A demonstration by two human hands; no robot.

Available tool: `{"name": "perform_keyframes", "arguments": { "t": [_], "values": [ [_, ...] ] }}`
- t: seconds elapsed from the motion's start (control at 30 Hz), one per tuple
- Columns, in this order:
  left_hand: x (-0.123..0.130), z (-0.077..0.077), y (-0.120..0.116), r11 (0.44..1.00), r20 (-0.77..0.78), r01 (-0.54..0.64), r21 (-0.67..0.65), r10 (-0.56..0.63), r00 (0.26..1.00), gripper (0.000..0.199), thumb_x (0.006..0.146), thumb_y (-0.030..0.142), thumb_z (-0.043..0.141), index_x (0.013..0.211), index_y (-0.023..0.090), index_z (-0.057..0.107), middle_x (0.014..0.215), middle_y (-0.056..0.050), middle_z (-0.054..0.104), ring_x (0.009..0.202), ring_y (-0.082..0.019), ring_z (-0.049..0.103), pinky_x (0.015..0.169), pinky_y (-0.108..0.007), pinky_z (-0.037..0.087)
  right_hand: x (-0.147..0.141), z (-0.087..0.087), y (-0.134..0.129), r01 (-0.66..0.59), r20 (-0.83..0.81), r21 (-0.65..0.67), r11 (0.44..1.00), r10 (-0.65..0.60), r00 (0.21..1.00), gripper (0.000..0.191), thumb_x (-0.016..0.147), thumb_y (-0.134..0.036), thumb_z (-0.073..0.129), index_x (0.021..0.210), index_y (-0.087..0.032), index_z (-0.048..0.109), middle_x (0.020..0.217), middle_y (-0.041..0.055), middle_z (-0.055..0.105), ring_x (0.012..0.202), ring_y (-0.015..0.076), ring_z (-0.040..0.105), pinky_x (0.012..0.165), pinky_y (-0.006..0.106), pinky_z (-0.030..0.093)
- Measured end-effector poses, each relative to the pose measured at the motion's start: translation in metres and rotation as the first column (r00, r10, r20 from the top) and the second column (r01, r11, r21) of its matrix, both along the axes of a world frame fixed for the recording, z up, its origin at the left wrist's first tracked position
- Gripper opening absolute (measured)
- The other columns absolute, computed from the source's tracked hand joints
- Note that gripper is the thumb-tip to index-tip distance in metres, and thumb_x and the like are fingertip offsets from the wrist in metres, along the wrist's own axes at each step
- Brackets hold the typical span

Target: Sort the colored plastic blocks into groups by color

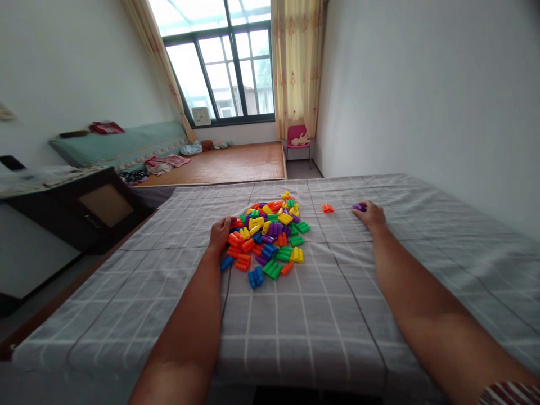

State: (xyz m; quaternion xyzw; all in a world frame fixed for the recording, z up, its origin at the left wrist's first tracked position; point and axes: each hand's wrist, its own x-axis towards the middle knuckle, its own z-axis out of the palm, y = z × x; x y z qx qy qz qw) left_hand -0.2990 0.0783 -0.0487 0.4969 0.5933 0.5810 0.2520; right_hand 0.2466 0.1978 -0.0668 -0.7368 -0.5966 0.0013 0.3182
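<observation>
A heap of plastic building blocks (270,239) in orange, yellow, green, blue and purple lies on the checked cloth. Each block looks like short tubes joined side by side. At the heap's left edge, my left hand (220,233) is curled with its fingertips closed at an orange block (238,223); part of its grip is hidden. My right hand (373,214) is off to the right of the heap, low over the cloth, its fingers closed on a purple block (359,207). Between the heap and that hand sits a separate orange block (327,208).
The grey checked cloth (295,332) covers the table, with its near edge toward me. Behind stand a low bed (236,163) and a pink chair (295,135) with a soft toy. A dark cabinet (101,208) is at the left, a white wall (442,101) at the right.
</observation>
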Motion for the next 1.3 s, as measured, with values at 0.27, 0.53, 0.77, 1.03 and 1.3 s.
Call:
{"name": "perform_keyframes", "arguments": {
  "t": [0.27,0.53,0.77,1.03,1.3],
  "values": [
    [0.003,0.003,-0.002,1.0,0.005,-0.009,-0.008,0.009,1.0,0.056,0.078,0.063,0.054,0.095,0.013,0.072,0.092,-0.012,0.075,0.093,-0.027,0.069,0.083,-0.038,0.054,0.003,0.002,0.0,0.021,-0.021,0.029,0.999,-0.02,1.0,0.04,0.071,-0.041,0.068,0.103,-0.016,0.067,0.097,0.0125,0.069,0.093,0.0279,0.06,0.089,0.042,0.044],
    [0.001,0.003,-0.002,1.0,-0.013,-0.01,-0.01,0.01,1.0,0.057,0.079,0.063,0.053,0.097,0.013,0.072,0.097,-0.013,0.075,0.093,-0.027,0.07,0.082,-0.037,0.054,0.0,0.005,-0.001,0.082,-0.037,-0.046,0.996,-0.084,0.996,0.038,0.076,-0.045,0.062,0.105,-0.021,0.068,0.099,0.0108,0.069,0.099,0.0305,0.056,0.085,0.044,0.045],
    [0.002,0.003,-0.002,1.0,-0.01,-0.008,0.002,0.008,1.0,0.055,0.078,0.062,0.054,0.095,0.013,0.072,0.096,-0.012,0.075,0.092,-0.026,0.07,0.082,-0.037,0.054,0.003,0.003,-0.001,0.048,-0.013,0.001,0.999,-0.048,0.999,0.036,0.079,-0.038,0.061,0.108,-0.017,0.068,0.099,0.012,0.07,0.094,0.0269,0.059,0.088,0.042,0.045],
    [0.0,0.001,-0.001,1.0,-0.009,-0.001,-0.015,0.001,1.0,0.058,0.078,0.064,0.053,0.097,0.013,0.072,0.093,-0.012,0.075,0.093,-0.026,0.07,0.083,-0.037,0.054,0.003,0.013,-0.013,0.152,-0.034,-0.092,0.984,-0.156,0.987,0.041,0.082,-0.043,0.058,0.117,-0.024,0.067,0.113,0.0131,0.068,0.107,0.0348,0.053,0.086,0.052,0.045],
    [-0.001,-0.001,0.0,1.0,-0.007,-0.001,-0.003,0.001,1.0,0.057,0.078,0.063,0.054,0.097,0.013,0.072,0.093,-0.013,0.075,0.092,-0.026,0.07,0.083,-0.038,0.054,0.002,0.015,-0.015,0.142,-0.044,-0.096,0.985,-0.147,0.988,0.041,0.081,-0.044,0.058,0.116,-0.025,0.066,0.112,0.0138,0.067,0.107,0.0353,0.052,0.087,0.058,0.043]
  ]
}}
